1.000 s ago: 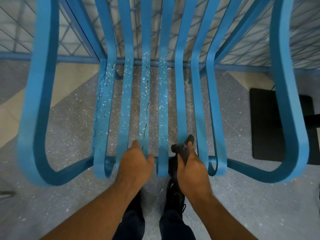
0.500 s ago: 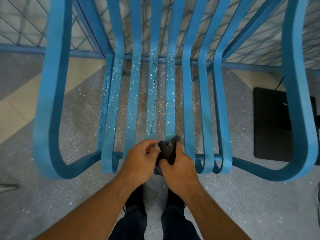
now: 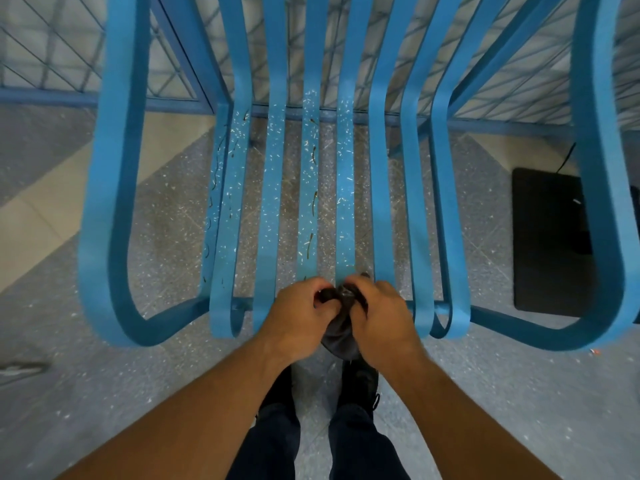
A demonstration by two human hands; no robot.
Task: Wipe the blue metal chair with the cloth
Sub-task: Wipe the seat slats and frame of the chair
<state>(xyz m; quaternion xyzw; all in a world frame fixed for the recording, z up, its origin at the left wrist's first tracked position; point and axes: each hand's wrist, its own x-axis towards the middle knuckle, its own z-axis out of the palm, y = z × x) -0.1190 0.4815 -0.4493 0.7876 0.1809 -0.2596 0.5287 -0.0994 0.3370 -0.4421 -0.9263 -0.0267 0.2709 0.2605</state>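
The blue metal chair (image 3: 273, 188) fills the view, its seat slats running away from me, with wide loop armrests at left and right. White specks and dark squiggles of dirt dot the left and middle slats. A dark grey cloth (image 3: 341, 327) is bunched between my two hands at the seat's front edge. My left hand (image 3: 299, 315) grips its left side with curled fingers. My right hand (image 3: 379, 315) grips its right side. Most of the cloth is hidden by the hands; a fold hangs below them.
Speckled grey floor with a pale diagonal stripe lies under the chair. A black mat (image 3: 550, 240) sits on the floor at the right. A blue mesh fence (image 3: 52, 57) runs behind the chair. My dark shoes (image 3: 358, 379) stand just in front of the seat.
My left hand left the seat's front edge and joined my right hand on the cloth. Both hands now hold it bunched between them at the middle slats.
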